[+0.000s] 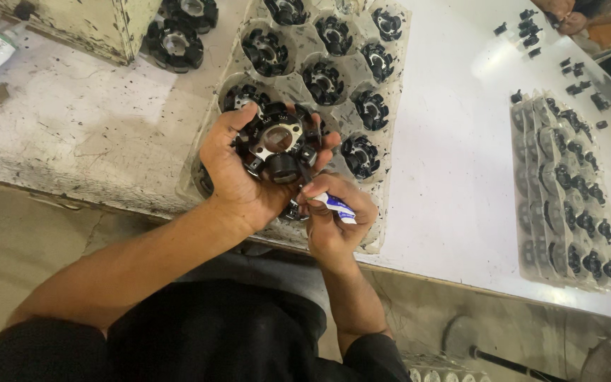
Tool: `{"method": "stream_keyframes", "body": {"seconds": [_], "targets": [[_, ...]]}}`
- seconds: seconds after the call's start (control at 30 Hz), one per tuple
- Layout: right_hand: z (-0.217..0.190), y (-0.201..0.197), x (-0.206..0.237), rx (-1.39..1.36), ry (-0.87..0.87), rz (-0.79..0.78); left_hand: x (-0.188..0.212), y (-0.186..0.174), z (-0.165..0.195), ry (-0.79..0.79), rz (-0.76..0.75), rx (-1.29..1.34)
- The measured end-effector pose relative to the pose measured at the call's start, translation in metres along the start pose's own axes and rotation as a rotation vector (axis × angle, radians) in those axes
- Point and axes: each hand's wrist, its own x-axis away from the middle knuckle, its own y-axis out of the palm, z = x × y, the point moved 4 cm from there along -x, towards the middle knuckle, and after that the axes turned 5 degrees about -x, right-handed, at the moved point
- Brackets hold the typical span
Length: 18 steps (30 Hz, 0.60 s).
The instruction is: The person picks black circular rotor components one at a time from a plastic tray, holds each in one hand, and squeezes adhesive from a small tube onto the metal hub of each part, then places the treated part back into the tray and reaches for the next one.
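Two bare forearms are seen rising from the lower left and lower centre of the frame. No gloves, rings or watch are worn on the left hand (238,173) or the right hand (334,219). Short black sleeves are seen at the bottom edge, and dark clothing is worn below them.

Round black stator-like part (277,143) with toothed rim and metal centre ring, face up, tilted toward the camera, above the tray edge, small white-and-blue tube (335,206) just below it, angled
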Motion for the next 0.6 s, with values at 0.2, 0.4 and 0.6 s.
{"method": "stream_keyframes", "body": {"seconds": [0.2, 0.4, 0.6], "targets": [[-0.001, -0.016, 0.008, 0.046, 0.175, 0.029, -0.005, 0.004, 0.004, 0.053, -0.063, -0.039], [-0.011, -0.086, 0.024, -0.058, -0.005, 0.198, -0.051, -0.020, 0.030, 0.090, -0.060, -0.284], [0.023, -0.194, 0.043, -0.027, 0.070, 0.509, -0.158, -0.053, 0.049, 0.144, 0.018, -0.622]]}}
